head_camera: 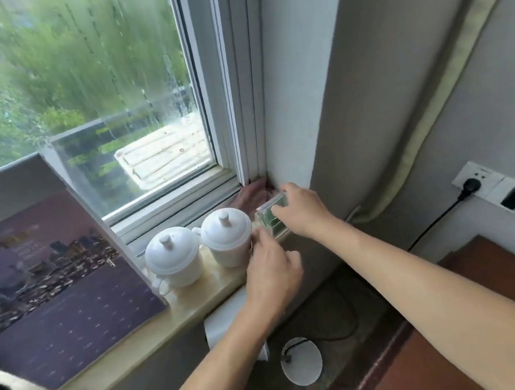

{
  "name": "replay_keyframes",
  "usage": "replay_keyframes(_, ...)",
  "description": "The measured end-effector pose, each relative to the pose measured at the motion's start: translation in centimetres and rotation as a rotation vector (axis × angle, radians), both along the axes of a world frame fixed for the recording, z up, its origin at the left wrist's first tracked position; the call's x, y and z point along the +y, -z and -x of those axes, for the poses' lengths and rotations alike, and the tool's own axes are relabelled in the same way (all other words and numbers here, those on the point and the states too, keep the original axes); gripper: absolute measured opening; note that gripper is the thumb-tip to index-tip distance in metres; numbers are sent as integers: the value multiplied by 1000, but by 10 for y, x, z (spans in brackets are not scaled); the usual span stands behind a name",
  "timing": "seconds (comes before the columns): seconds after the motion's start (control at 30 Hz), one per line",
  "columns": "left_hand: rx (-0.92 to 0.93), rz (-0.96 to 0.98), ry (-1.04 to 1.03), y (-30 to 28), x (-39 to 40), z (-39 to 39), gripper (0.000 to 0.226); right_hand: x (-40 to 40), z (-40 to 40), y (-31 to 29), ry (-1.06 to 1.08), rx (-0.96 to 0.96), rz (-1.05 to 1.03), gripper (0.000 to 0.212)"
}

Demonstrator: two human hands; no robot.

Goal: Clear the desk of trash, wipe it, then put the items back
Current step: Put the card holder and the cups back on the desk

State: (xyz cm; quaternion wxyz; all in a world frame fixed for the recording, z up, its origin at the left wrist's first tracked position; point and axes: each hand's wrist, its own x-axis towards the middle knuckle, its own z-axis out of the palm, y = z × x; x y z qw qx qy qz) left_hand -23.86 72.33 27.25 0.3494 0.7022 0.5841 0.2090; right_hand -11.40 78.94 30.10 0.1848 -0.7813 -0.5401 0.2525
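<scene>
So a small clear box (273, 221) with something green inside was gripped by the right hand (300, 210) at the windowsill (113, 359) corner, at 3 o'clock from the two lidded white cups (202, 249). The left hand (274, 274), fingers curled, was held just beside the nearer cup (whether anything was pinched couldn't be told). Probably the box should be kept level and steered clear of the cups. The box's contents and the reddish cloth (254, 195) behind were barely made out.
</scene>
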Motion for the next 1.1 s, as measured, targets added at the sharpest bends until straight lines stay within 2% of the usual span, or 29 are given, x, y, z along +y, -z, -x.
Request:
replay_keyframes(0.23,-185,103,-4,-5,6,-3,66,-17,-4,3,90,181,2,48)
replay_keyframes(0.37,-327,83,43,-10,-2,-9,75,-42,-14,-1,145,316,-83,25)
replay_keyframes(0.43,-358,73,92,-16,-10,-16,76,-63,-24,-3,189,399,-135,27)
replay_keyframes(0.63,-346,120,320,-34,-47,-58,82,-143,-71,-10,430,445,-209,40)
replay_keyframes(0.73,-355,179,481,-32,-70,-90,81,-188,-96,-10,581,418,-226,61)
replay_keyframes(1.0,-303,290,880,-20,-195,-181,93,-355,-160,3,921,388,-346,56)
replay_keyframes(1.1,-235,342,971,-16,-259,-214,87,-433,-184,10,991,396,-394,59)
